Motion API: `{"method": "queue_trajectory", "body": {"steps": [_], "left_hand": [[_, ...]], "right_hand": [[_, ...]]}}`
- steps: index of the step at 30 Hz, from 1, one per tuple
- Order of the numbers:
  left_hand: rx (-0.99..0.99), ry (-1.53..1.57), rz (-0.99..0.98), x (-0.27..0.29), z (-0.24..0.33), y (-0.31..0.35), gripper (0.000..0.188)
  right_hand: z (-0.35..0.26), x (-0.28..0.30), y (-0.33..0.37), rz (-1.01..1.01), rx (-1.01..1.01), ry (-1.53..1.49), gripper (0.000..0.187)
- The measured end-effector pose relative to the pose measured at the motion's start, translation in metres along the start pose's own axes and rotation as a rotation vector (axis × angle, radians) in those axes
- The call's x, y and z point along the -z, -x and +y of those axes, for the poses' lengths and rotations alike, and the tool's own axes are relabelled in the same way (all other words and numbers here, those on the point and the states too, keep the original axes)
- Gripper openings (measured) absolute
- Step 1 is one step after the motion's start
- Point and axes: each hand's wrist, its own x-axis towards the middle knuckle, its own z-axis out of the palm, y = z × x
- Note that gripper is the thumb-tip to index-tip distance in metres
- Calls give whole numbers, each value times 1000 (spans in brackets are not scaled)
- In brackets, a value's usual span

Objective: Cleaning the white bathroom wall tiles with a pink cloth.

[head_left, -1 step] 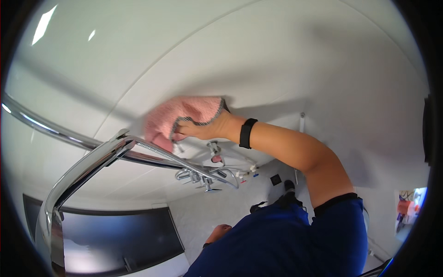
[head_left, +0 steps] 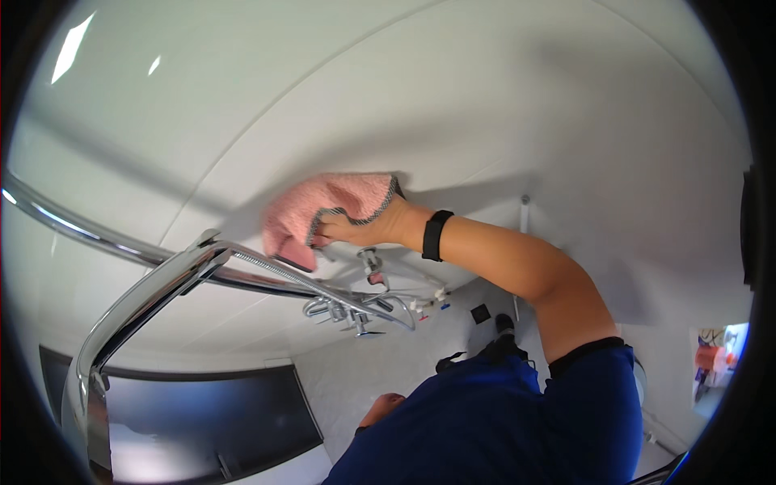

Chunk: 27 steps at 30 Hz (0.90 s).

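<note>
My right hand (head_left: 365, 229), with a dark band on its wrist, is closed on a pink cleaning cloth (head_left: 311, 202) with a dark striped edge. It presses the cloth against the pale wall (head_left: 453, 121); part of the hand is hidden under the folds. A chrome shower rail (head_left: 137, 246) and a ribbed hose (head_left: 283, 267) run just left of and below the cloth. Hanging low beside my blue shirt is my left hand (head_left: 386, 402). Only a small part of it shows, and its fingers are mostly hidden.
Below the cloth sits a chrome mixer tap (head_left: 339, 311), with small valves (head_left: 428, 303) near the floor. A dark glossy panel (head_left: 214, 420) stands at lower left. A black square drain (head_left: 481, 314) lies by my shoe (head_left: 504, 323), near a slim upright bar (head_left: 525, 218).
The cloth and my right hand have shifted slightly to the right along the wall. A lower corner of the cloth now hangs more openly. My left hand stays low.
</note>
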Motion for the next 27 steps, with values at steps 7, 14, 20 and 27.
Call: {"method": "queue_trajectory", "body": {"steps": [7, 14, 20, 27], "left_hand": [[0, -23, -10, 4, -24, -10, 34], [-29, -49, 8, -1, -56, -9, 36], [-50, -49, -20, 2, -30, -13, 34], [-65, -62, -20, 13, 4, -19, 34]], "right_hand": [[79, 30, 105, 73, 178, 959, 22], [39, 133, 87, 477, -40, 1117, 42], [65, 165, 97, 929, -70, 942, 28], [128, 44, 164, 1213, -280, 693, 36]]}}
